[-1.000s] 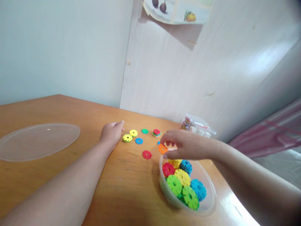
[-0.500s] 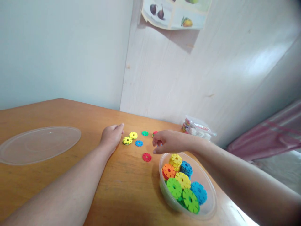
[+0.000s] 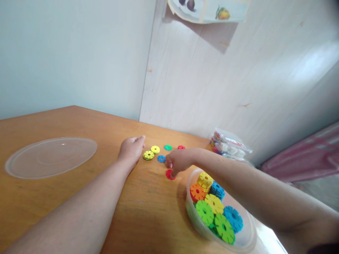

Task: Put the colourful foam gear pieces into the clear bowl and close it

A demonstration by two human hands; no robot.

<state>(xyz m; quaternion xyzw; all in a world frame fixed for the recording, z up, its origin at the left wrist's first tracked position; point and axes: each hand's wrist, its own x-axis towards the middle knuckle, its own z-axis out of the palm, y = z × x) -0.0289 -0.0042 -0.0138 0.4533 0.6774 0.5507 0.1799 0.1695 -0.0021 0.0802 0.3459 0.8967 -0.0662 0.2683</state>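
Observation:
My left hand (image 3: pixel 131 150) rests on the table with its fingers curled in, left of two small stacks of notched yellow discs (image 3: pixel 148 155). Whatever its fingers may hold is hidden. Reaching in from the right, my right hand (image 3: pixel 182 161) has its thumb and fingers apart. Its thumb tip overlaps the near red disc (image 3: pixel 168 174), while its fingers come close to the blue disc (image 3: pixel 161 159). Farther back lie a green disc (image 3: pixel 167 147) and another red disc (image 3: pixel 181 147). Below my right forearm stands a clear round tub (image 3: pixel 188 203) of yellow, orange, blue and green discs.
A clear oval-looking lid (image 3: pixel 50 158) lies on the left of the wooden table (image 3: pixel 137 215). Clear plastic packages (image 3: pixel 230 144) stand at the back right by the wall. Pink fabric (image 3: pixel 302 155) hangs at the far right.
My right hand has moved down and left, from above the tub's rim to the near red disc. The left hand stays beside the yellow discs. The view has shifted slightly.

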